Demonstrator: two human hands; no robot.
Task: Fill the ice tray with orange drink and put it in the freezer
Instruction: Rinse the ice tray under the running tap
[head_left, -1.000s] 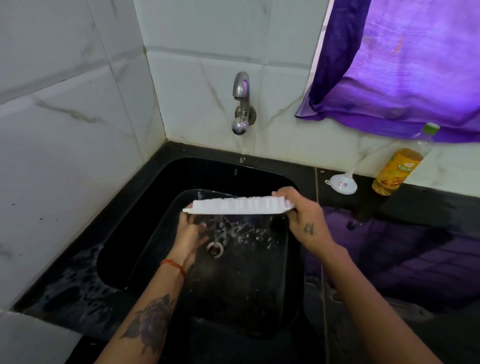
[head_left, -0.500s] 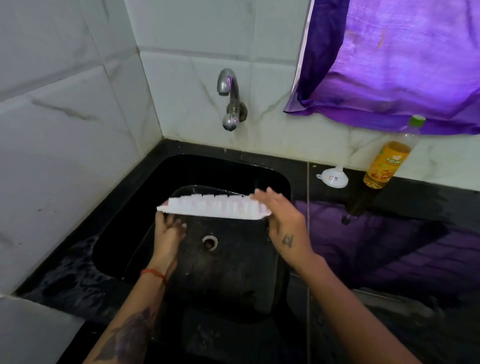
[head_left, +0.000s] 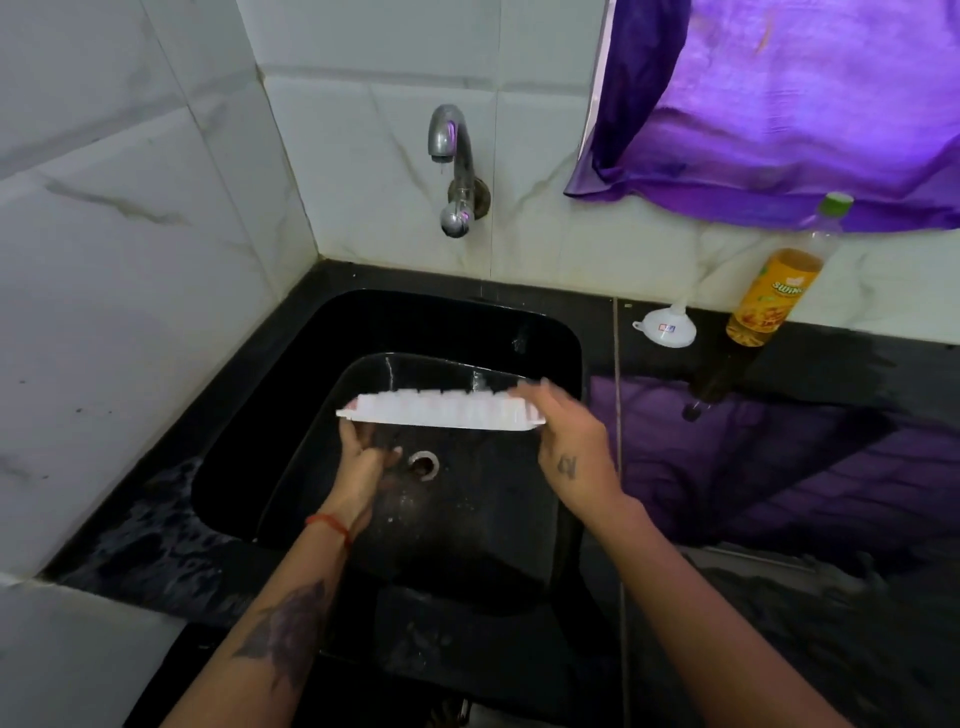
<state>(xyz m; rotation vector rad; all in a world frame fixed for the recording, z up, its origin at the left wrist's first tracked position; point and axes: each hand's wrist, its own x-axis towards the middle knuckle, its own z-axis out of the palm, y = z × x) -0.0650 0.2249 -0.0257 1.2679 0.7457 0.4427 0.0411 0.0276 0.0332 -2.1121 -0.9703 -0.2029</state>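
The white ice tray (head_left: 441, 411) is held level over the black sink (head_left: 550, 332). Its left end is pinched from below by the left hand (head_left: 363, 457); its right end is gripped by the curled fingers (head_left: 540, 397) of the right hand (head_left: 574, 447). The orange drink bottle (head_left: 774, 296) is seen well beyond the right fingers, beside a funnel (head_left: 667, 330).

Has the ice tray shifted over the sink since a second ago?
Yes. Against the drain, the ice tray has slid left: it sat mostly to the drain's right and is now nearly centred above it.
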